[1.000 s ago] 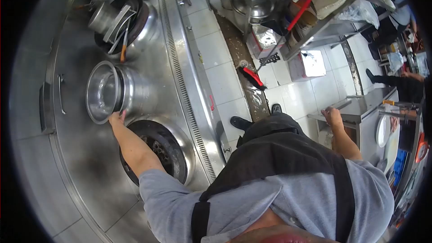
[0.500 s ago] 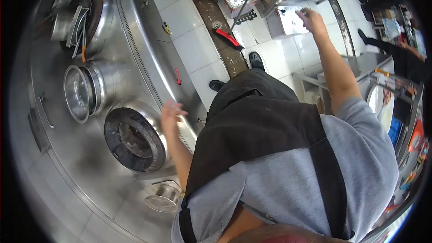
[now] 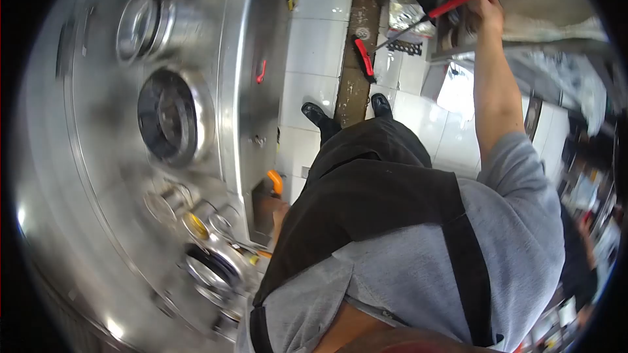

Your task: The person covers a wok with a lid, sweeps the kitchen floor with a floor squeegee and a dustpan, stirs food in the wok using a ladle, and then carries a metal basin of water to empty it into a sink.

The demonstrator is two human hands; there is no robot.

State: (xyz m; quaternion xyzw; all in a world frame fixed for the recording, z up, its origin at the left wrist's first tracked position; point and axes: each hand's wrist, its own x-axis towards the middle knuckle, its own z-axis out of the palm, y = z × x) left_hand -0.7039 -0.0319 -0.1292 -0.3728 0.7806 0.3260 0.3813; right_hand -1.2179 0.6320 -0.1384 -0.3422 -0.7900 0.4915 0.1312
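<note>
"Head view: what does the right hand (image 3: pixel 487 13) have hold of?"

"A broom (image 3: pixel 463 2). The fingers are closed on its red handle, up by the shelf (image 3: pixel 523 42) on the right, with the arm stretched forward."

"Where does the rest of the broom lie?"

"Its dark shaft slants down to the left, and the red and black broom head (image 3: pixel 364 59) is at the floor drain strip (image 3: pixel 356 95), ahead of the two black shoes (image 3: pixel 314 114). A black perforated strip (image 3: pixel 404 47) lies just beside the shaft, with a foil-covered box (image 3: pixel 407 10) above it in the picture. A white box (image 3: pixel 456 88) stands to the right."

"And the left hand (image 3: pixel 280 212)?"

"Low beside the apron (image 3: pixel 366 189), blurred and partly hidden. I can't tell how far open it is or whether it holds anything. What looks like an orange handle (image 3: pixel 275 182) is near it."

"What's on the steel counter (image 3: pixel 111 157)?"

"A metal pot (image 3: pixel 175 26) with a basin (image 3: pixel 135 25) against it, then a dark burner ring (image 3: pixel 169 117), and smaller metal containers (image 3: pixel 199 222) nearer the body."
</note>
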